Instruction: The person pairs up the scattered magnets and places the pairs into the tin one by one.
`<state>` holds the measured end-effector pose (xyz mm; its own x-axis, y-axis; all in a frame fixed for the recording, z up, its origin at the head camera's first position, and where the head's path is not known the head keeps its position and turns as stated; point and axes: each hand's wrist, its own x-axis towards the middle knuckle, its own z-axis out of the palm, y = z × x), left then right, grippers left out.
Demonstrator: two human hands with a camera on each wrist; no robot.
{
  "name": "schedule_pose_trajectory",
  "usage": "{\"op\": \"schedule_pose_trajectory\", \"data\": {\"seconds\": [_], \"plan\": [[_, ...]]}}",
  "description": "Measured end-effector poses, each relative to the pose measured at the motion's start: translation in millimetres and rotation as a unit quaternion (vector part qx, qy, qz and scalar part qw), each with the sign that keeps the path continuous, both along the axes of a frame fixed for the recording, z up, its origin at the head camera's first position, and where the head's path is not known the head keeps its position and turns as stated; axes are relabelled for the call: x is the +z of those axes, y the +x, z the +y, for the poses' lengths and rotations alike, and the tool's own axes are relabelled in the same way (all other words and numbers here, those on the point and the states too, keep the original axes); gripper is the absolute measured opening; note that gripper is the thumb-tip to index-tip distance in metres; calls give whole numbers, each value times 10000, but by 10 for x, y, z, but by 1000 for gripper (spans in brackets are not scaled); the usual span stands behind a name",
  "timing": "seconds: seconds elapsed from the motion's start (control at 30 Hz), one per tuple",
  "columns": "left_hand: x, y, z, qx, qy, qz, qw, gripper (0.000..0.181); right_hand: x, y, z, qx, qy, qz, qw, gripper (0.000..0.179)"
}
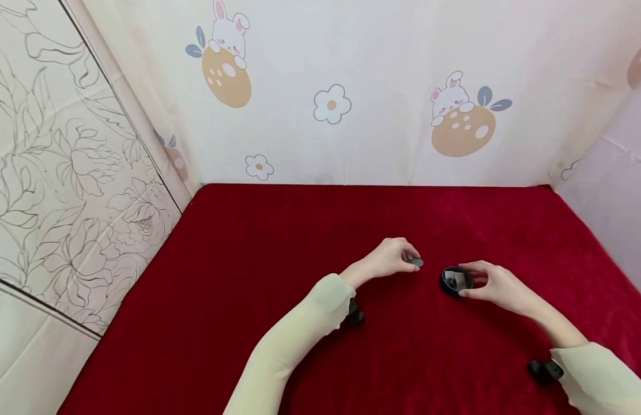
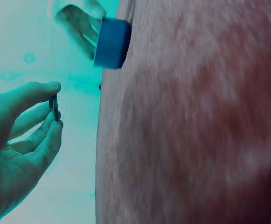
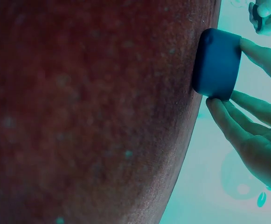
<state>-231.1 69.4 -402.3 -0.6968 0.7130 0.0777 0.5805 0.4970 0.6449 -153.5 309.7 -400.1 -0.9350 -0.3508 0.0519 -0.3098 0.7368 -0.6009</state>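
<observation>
My left hand (image 1: 392, 256) pinches a small, thin grey disc (image 1: 416, 262) between thumb and fingertips, above the red cloth. Edge-on in the left wrist view, the disc (image 2: 55, 107) looks like a thin plate. To its right is a short, dark round container (image 1: 455, 280) with a glossy, reflecting top face. My right hand (image 1: 499, 285) grips the container's rim from the right, thumb on the near side and fingers on the far side. The right wrist view shows the container's smooth side wall (image 3: 217, 65) and its base at the cloth. A gap separates the two hands.
A red velvety cloth (image 1: 248, 259) covers the table. Behind it hangs a pale curtain (image 1: 383, 144) printed with rabbits and flowers. A flower-patterned panel (image 1: 66, 144) stands at the left. Each sleeve cuff carries a small black camera (image 1: 354, 313).
</observation>
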Motion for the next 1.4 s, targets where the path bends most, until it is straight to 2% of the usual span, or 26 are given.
{"op": "schedule_pose_trajectory", "data": {"seconds": [0.43, 0.7, 1.27, 1.4], "plan": [[-3, 117, 351, -237, -76, 175, 9995, 20, -15, -13, 13, 12, -196, -169, 9997, 52], [-58, 129, 461, -172, -171, 239, 9994, 20, -8, -22, 9, 46, -196, -245, 9995, 53], [-129, 141, 638, -69, -100, 34, 9999, 23, -18, -51, 16, 35, -167, -174, 9997, 55], [-143, 154, 679, -11, -150, 21, 9999, 24, -20, -52, 32, 21, -196, -264, 9995, 56]]}}
